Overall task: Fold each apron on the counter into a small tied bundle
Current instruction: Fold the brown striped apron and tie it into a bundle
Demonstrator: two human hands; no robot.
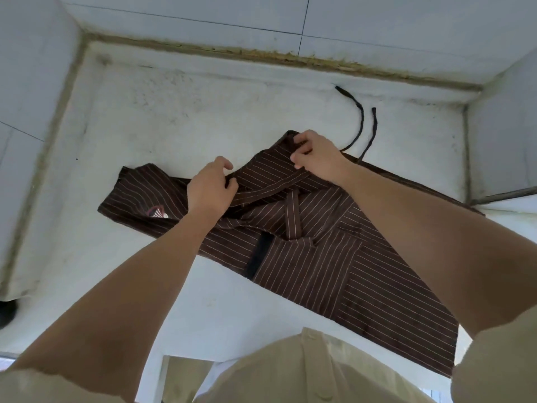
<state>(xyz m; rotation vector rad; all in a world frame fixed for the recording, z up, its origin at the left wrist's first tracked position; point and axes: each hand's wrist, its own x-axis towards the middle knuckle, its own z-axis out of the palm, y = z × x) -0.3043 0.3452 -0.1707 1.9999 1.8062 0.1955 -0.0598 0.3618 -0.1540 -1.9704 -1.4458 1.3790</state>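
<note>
Beige shirt [305, 370] with a buttoned front fills the bottom of the view. Two bare forearms reach away from it toward a brown apron [334, 263] with thin pale stripes.

The apron lies crumpled and partly folded on the white tabletop [203, 112], running from far left to near right. Its near right corner seems to reach the tabletop's front edge, though the wide-angle bend makes that hard to judge.

The hands are apart, and each is closed on the cloth. The left hand [210, 189] grips a raised fold at the apron's middle with curled fingers. The right hand [315, 154] pinches the apron's far edge and holds it lifted off the tabletop.

A striped strap [292, 216] runs across the apron just below the hands. A black strip [259, 254] lies on the apron's near side. A small pale logo [157, 212] shows near the apron's left end.

Right of the black strip is what looks like a patch pocket [313, 266]. It lies flat, and I cannot tell whether anything is in it.

Two black ties [361, 117] trail from the apron's far edge, beyond the right hand, and curl over the bare tabletop. White wall tiles [203, 13] rise behind the apron and to either side of it.
</note>
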